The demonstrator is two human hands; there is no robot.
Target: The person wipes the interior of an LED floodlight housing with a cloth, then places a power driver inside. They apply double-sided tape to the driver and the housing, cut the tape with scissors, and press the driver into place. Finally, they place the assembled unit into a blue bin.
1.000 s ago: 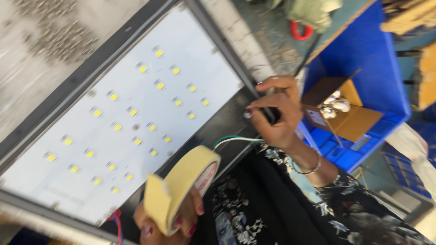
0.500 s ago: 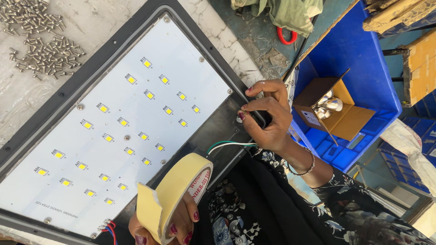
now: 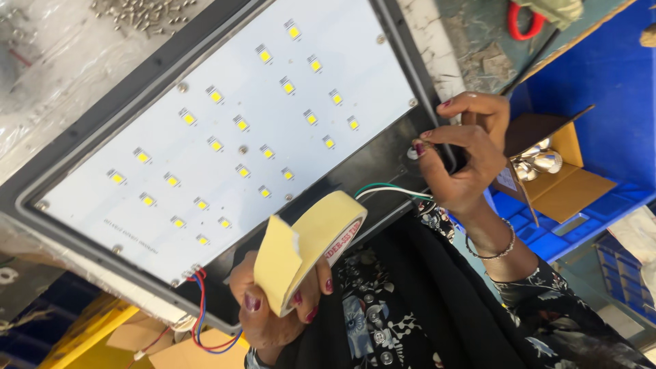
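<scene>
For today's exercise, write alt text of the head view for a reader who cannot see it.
A left hand holds a tape roll with a loose flap, while the right hand grips a dark part at the edge of an LED panel. Wires run toward the right hand; a blue bin with a cardboard box sits beside it.

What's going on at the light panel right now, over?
Left hand grips a roll of masking tape, loose end peeled up. Right hand pinches a dark part at the LED panel edge, beside green and white wires. Nothing blocking.
</scene>
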